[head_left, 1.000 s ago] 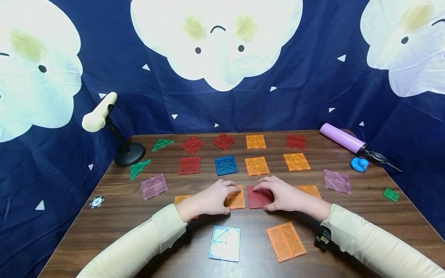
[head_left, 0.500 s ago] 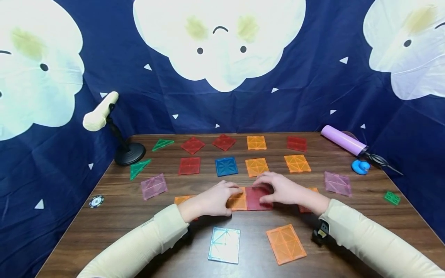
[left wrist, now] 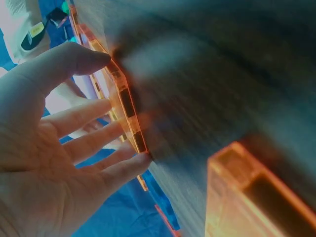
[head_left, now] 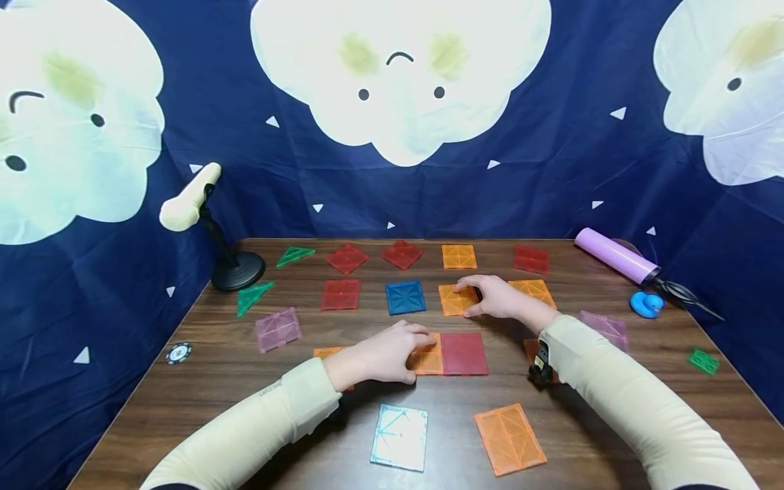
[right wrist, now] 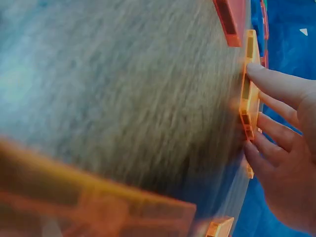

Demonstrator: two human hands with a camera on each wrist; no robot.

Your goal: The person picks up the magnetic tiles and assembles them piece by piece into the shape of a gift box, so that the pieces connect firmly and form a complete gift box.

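In the head view my left hand (head_left: pixel 388 352) holds an orange magnetic tile (head_left: pixel 432 359) lying at the middle of the table. The left wrist view shows its thumb on one edge and the fingers spread along the tile. A red magnetic tile (head_left: pixel 464 354) lies flat against that tile's right side, with no hand on it. Farther back, my right hand (head_left: pixel 497 299) reaches over a second orange tile (head_left: pixel 453 305). Its thumb meets the near edge, and the fingers go round the far side in the right wrist view, where the tile (right wrist: pixel 251 96) appears edge-on.
Nearer me lie a clear light-blue tile (head_left: pixel 400 437) and a large orange tile (head_left: pixel 510 439). Red tiles and a blue tile (head_left: pixel 405 297) lie toward the back. A black stand (head_left: pixel 237 270), purple pump (head_left: pixel 615 256), blue duck (head_left: pixel 646 304) and poker chip (head_left: pixel 179 352) stand near the sides.
The red tile moved left against the left hand's orange tile. My right hand let it go and moved back to another orange tile. My left hand stays on its tile.
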